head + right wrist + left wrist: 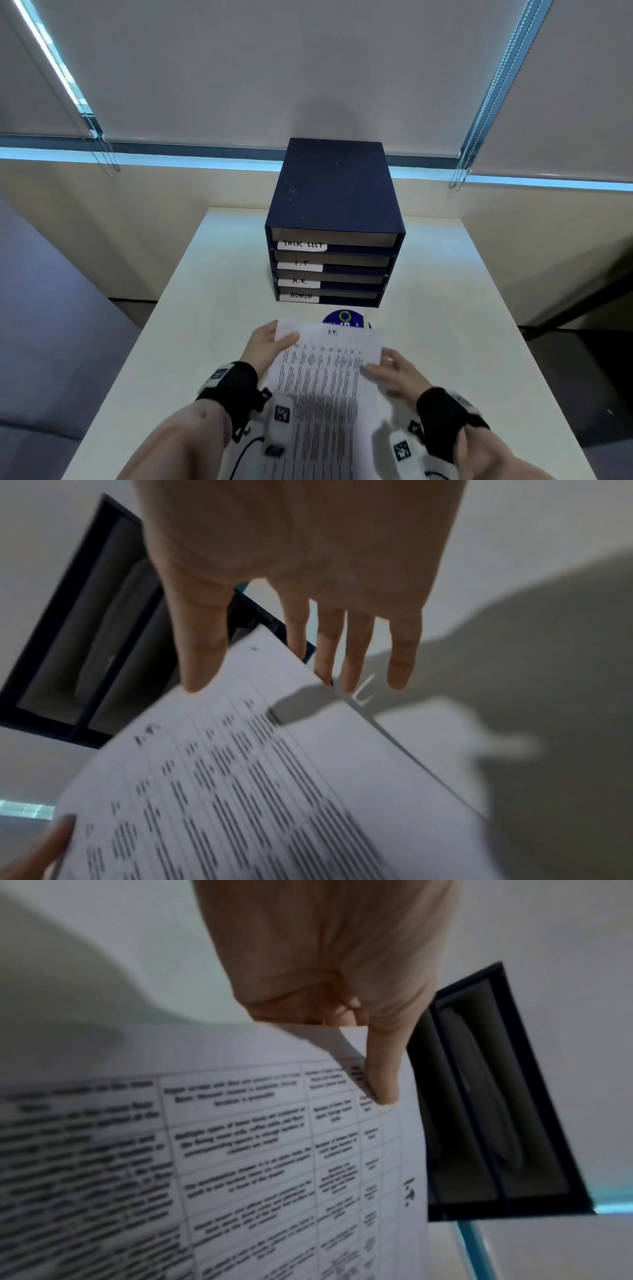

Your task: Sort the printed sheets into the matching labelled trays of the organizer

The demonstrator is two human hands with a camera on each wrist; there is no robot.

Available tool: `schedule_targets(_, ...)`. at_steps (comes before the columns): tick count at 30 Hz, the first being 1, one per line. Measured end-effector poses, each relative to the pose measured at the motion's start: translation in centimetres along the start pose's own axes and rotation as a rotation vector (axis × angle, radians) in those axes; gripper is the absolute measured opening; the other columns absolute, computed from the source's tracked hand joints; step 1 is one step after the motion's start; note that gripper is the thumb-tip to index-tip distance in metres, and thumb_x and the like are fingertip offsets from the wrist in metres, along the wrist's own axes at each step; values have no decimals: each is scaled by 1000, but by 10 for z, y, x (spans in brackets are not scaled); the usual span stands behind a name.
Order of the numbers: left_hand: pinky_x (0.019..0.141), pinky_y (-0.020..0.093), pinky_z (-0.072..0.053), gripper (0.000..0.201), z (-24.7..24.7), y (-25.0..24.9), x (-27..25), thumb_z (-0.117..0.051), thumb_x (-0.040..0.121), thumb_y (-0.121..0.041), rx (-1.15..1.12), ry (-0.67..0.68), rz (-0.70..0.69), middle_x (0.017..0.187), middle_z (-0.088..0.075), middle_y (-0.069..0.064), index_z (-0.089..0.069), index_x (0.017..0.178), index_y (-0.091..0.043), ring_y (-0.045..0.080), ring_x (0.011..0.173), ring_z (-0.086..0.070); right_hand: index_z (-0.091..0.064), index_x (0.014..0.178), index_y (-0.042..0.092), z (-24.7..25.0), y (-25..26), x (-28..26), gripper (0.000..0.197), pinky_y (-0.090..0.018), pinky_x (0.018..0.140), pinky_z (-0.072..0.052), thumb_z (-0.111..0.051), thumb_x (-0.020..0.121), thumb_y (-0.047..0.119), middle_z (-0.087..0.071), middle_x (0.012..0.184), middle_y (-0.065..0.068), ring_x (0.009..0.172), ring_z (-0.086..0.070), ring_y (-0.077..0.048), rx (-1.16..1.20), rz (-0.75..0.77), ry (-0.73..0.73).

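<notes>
A printed sheet (322, 377) headed "I.T." is held lifted over the white table (462, 308), in front of the dark blue organizer (335, 192). The organizer's four trays are labelled TASK LIST, I.T (301, 264), H.R. and ADMIN from top to bottom. My left hand (270, 342) pinches the sheet's upper left edge, thumb (383, 1080) on top and the other fingers hidden beneath the sheet (240, 1150). My right hand (390, 366) is at the right edge with straight, spread fingers (400, 656); its thumb (202, 656) lies over the sheet (257, 791). The organizer (496, 1096) (85, 615) shows in both wrist views.
A round blue sticker or disc (344, 318) lies on the table between the sheet and the organizer, partly covered by the sheet. The edge of another white sheet (428, 764) shows beneath on the right. Window blinds with bead chains (460, 171) hang behind the table.
</notes>
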State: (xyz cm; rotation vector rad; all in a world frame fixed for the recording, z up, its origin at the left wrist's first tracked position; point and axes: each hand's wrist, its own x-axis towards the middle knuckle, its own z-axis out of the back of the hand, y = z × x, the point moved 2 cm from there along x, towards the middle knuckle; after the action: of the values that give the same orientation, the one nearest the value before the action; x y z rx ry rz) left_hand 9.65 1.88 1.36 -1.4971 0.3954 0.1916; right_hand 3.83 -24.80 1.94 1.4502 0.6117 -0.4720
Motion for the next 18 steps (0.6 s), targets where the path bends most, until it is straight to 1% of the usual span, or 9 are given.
schedule_targets(1, 91, 25, -51, 23, 2, -5, 4, -67, 87, -17, -54, 2, 16, 106, -72, 2, -63, 109, -10, 15, 101, -67, -42, 130, 17, -3, -7, -1, 66, -40, 92, -46, -78, 75, 28, -60, 108, 3, 99, -63, -25, 14, -25, 22)
schedule_targets(3, 96, 40, -49, 36, 7, -13, 9, -61, 91, -28, -105, -18, 59, 113, -69, 14, -60, 117, -3, 25, 100, -67, -48, 134, 5, -5, -14, -1, 69, -28, 73, -48, -77, 74, 24, -65, 109, -7, 78, -65, -18, 38, -17, 49)
schedule_targets(6, 86, 38, -50, 33, 7, -25, 10, -41, 101, -23, -161, -59, 92, 108, -67, 21, -59, 114, 0, 28, 90, -65, -55, 124, -1, -7, -4, -10, 31, -13, 44, -41, -54, 93, 1, -63, 103, -21, 42, -55, -3, 98, 45, 31)
schedule_targets(9, 85, 38, -49, 34, 6, -27, 11, -36, 103, -22, -167, -55, 96, 110, -65, 23, -58, 115, 1, 29, 92, -63, -56, 122, -3, -6, 2, -14, 29, -12, 33, -33, -46, 95, -6, -64, 88, -16, 33, -48, -1, 122, 88, 20)
schedule_targets(13, 81, 37, -49, 34, 5, -28, 8, -35, 103, -21, -179, -70, 100, 112, -63, 24, -57, 115, 2, 29, 90, -63, -52, 128, -3, -2, 1, -13, 34, -13, 41, -42, -48, 94, -6, -66, 97, -16, 45, -60, -5, 134, 77, 22)
schedule_targets(15, 77, 35, -51, 33, 5, -29, 9, -35, 103, -21, -212, -80, 95, 110, -64, 24, -57, 115, 1, 28, 87, -63, -37, 142, 2, 1, -9, -7, 53, -22, 72, -51, -56, 93, 3, -62, 120, -17, 87, -69, -17, 162, 50, 13)
schedule_targets(16, 77, 36, -51, 32, 6, -32, 9, -35, 103, -20, -236, -97, 95, 110, -63, 24, -56, 115, 1, 29, 88, -63, -27, 148, 6, 1, -14, -6, 64, -26, 87, -47, -58, 92, 8, -56, 131, -14, 107, -62, -21, 159, 36, 16)
schedule_targets(17, 82, 39, -52, 32, 9, -35, 12, -35, 103, -20, -259, -120, 103, 112, -63, 25, -56, 115, 1, 31, 90, -63, -21, 149, 9, 0, -17, -7, 68, -26, 89, -45, -58, 93, 11, -55, 131, -11, 109, -59, -20, 134, 41, 24)
schedule_targets(18, 89, 45, -50, 31, 13, -36, 15, -37, 102, -19, -272, -144, 107, 115, -62, 27, -56, 114, 1, 33, 94, -62, -23, 148, 11, -2, -20, -8, 64, -22, 81, -46, -56, 94, 9, -59, 118, -8, 95, -59, -15, 145, 58, 35)
